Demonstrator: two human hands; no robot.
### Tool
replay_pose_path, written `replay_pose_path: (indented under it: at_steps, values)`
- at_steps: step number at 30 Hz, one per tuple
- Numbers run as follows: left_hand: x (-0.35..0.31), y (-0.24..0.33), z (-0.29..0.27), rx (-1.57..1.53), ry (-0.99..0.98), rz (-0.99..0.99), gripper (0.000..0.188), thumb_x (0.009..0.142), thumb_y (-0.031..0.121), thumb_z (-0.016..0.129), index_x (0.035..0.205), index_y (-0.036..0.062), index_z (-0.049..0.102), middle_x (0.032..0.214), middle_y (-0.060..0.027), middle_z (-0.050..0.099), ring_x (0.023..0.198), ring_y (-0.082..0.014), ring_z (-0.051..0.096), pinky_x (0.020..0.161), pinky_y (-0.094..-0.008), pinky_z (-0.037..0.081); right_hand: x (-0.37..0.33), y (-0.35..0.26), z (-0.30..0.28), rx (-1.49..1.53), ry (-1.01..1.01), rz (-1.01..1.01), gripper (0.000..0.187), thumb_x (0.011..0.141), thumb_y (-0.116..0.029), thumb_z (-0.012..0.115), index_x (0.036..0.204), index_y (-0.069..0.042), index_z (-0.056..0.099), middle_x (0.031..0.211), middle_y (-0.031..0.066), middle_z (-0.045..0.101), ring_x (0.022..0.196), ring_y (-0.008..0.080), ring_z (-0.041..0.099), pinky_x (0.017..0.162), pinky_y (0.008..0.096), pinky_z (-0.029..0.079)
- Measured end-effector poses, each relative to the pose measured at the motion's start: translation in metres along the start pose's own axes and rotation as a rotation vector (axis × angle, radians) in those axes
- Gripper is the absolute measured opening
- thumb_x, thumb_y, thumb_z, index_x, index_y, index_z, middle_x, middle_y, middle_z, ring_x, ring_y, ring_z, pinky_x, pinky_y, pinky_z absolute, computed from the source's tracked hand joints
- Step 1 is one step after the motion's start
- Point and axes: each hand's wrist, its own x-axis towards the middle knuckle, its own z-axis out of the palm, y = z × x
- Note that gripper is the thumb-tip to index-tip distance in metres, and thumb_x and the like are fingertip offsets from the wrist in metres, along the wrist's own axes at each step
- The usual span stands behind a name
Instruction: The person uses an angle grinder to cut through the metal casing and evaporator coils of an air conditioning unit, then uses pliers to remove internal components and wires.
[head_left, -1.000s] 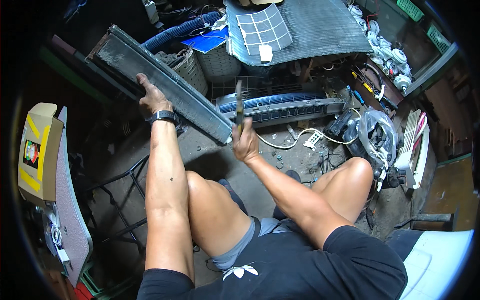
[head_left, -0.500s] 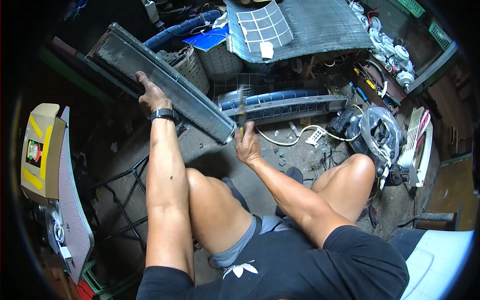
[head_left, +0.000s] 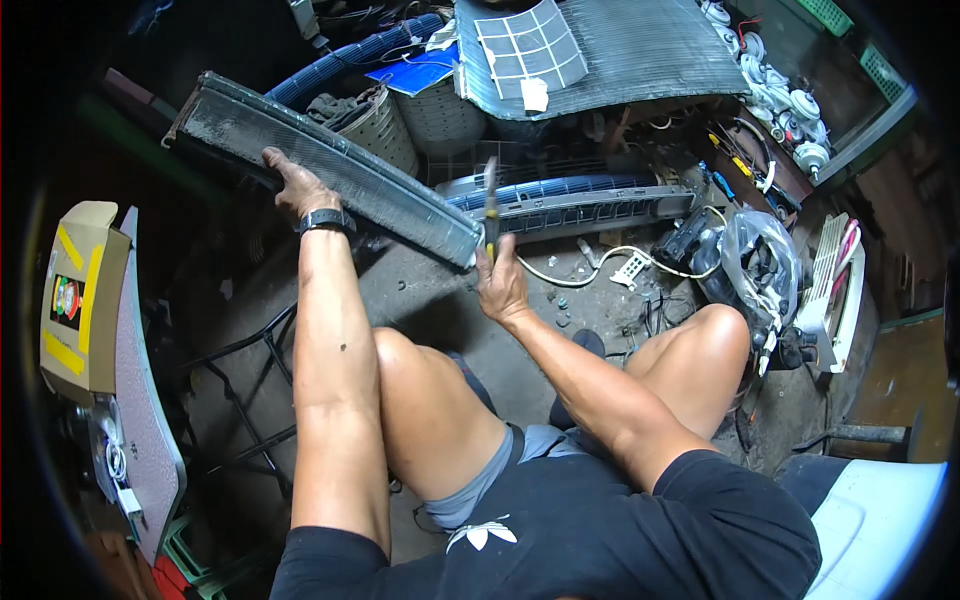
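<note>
A long grey finned coil (head_left: pixel 330 160), like an air conditioner's heat exchanger, slants from the upper left down toward the middle. My left hand (head_left: pixel 303 190), with a dark watch on the wrist, is closed on its near lower edge, thumb lying over the fins. My right hand (head_left: pixel 503 285) is closed round a hand tool (head_left: pixel 491 210) with a yellow-and-black handle, its metal end pointing up; the exact kind is unclear. That hand is right beside the coil's near end, and whether it touches the coil cannot be told. Behind the tool lies a long grey plastic housing (head_left: pixel 590 210) with a dark blue roller.
Woven baskets (head_left: pixel 385 130) and a corrugated sheet bearing a white mesh filter (head_left: pixel 530 50) stand beyond. A white cable (head_left: pixel 560 285) crosses the floor. On the right are a clear plastic bag (head_left: pixel 758 260) and white panels (head_left: pixel 835 300); leftward, a cardboard box (head_left: pixel 85 300) and black metal frame (head_left: pixel 245 400).
The coil has tilted to lie flatter, its far end lower and its near end slightly higher and further right. My right hand and the tool have shifted slightly right.
</note>
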Motion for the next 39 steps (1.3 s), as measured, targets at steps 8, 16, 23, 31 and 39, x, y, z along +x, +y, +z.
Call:
replay_pose_path:
  at_steps: [8, 16, 23, 31, 39]
  values:
    - [0.017, 0.002, -0.02, 0.093, 0.048, 0.194, 0.126, 0.084, 0.09, 0.073, 0.133, -0.0249, 0.063, 0.134, -0.0306, 0.074, 0.117, -0.0369, 0.075, 0.099, -0.0458, 0.062, 0.009, -0.011, -0.014, 0.202, -0.234, 0.408, 0.064, 0.115, -0.063, 0.041, 0.13, -0.001, 0.044, 0.119, 0.0462, 0.067, 0.114, 0.0662, 0.064, 0.098, 0.0679, 0.049]
    - [0.029, 0.023, -0.037, 0.133, 0.095, 0.175, 0.116, 0.091, 0.093, 0.058, 0.123, -0.0177, 0.073, 0.121, -0.0283, 0.078, 0.109, -0.0391, 0.078, 0.09, -0.0493, 0.066, -0.003, -0.107, -0.022, 0.301, 0.037, -0.204, 0.036, 0.114, -0.035, 0.061, 0.126, -0.004, 0.045, 0.1, 0.028, 0.062, 0.09, 0.0539, 0.065, 0.075, 0.0612, 0.051]
    - [-0.029, 0.007, -0.008, 0.051, -0.09, 0.059, 0.117, 0.091, 0.08, 0.074, 0.139, -0.0237, 0.054, 0.142, -0.0318, 0.067, 0.12, -0.0392, 0.074, 0.095, -0.0537, 0.066, -0.022, -0.026, -0.003, 0.156, -0.147, 0.299, 0.033, 0.114, -0.032, 0.058, 0.122, -0.002, 0.047, 0.099, 0.0365, 0.067, 0.094, 0.0595, 0.065, 0.08, 0.067, 0.048]
    - [-0.017, 0.014, -0.015, -0.182, -0.042, 0.102, 0.122, 0.093, 0.083, 0.069, 0.145, -0.0249, 0.045, 0.145, -0.0387, 0.062, 0.125, -0.0469, 0.072, 0.095, -0.0555, 0.067, 0.021, -0.067, -0.024, 0.17, 0.107, -0.204, 0.035, 0.116, -0.035, 0.057, 0.125, -0.002, 0.05, 0.102, 0.0299, 0.065, 0.094, 0.054, 0.067, 0.082, 0.0594, 0.052]
    - [-0.034, 0.018, -0.016, -0.053, -0.005, 0.053, 0.106, 0.103, 0.079, 0.057, 0.135, -0.0217, 0.061, 0.132, -0.0345, 0.073, 0.117, -0.044, 0.077, 0.096, -0.0484, 0.068, 0.005, -0.03, -0.03, 0.127, -0.14, 0.277, 0.053, 0.116, -0.055, 0.045, 0.131, -0.005, 0.044, 0.11, 0.0438, 0.07, 0.104, 0.0667, 0.066, 0.087, 0.0699, 0.052]
